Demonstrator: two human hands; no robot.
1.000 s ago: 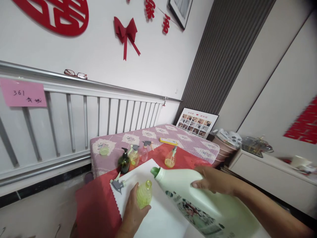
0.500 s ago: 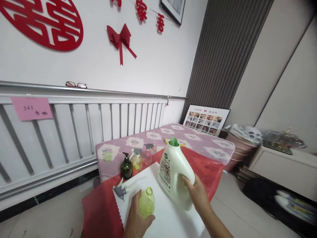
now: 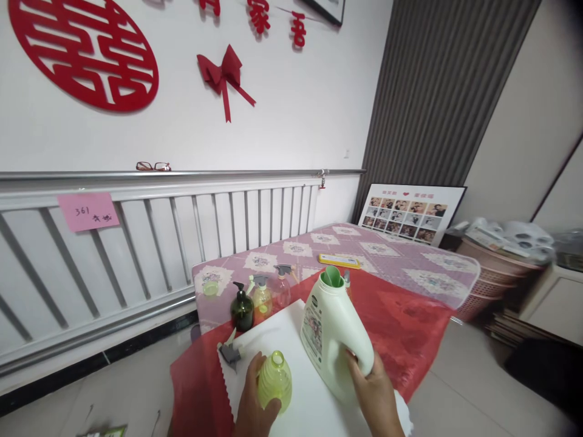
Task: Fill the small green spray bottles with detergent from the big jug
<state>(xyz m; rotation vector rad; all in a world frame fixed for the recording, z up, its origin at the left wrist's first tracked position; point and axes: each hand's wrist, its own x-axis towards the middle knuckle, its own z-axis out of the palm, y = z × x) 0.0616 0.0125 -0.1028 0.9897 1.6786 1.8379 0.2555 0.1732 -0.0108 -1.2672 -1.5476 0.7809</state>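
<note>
Wrapped around a ribbed, see-through yellow-green bottle (image 3: 275, 385) is my left hand (image 3: 254, 400); the bottle's mouth is uncovered and faces up. My right hand (image 3: 374, 388) grips the handle of a large pale-green detergent jug (image 3: 330, 337), to the right of the bottle. The jug's cap is off, a green spout shows in its neck, and it leans slightly. Left of the bottle lies a grey spray trigger head (image 3: 230, 353) on the white scalloped-edge board (image 3: 298, 388). Behind the board stand a dark green pump bottle (image 3: 242, 309), a yellowish spray bottle (image 3: 263, 300) and a pink spray bottle (image 3: 282, 288).
A red cloth (image 3: 401, 328) covers part of the table with its floral purple tablecloth (image 3: 305, 247). On the tablecloth lie a yellow case (image 3: 339, 261) and a small green dish (image 3: 210, 288). A white radiator (image 3: 159, 243) runs behind; pink baskets (image 3: 492, 267) stand right.
The camera view has turned slightly left and the whole scene sits a little further right. Both hands keep their hold on the bottle and the jug.
</note>
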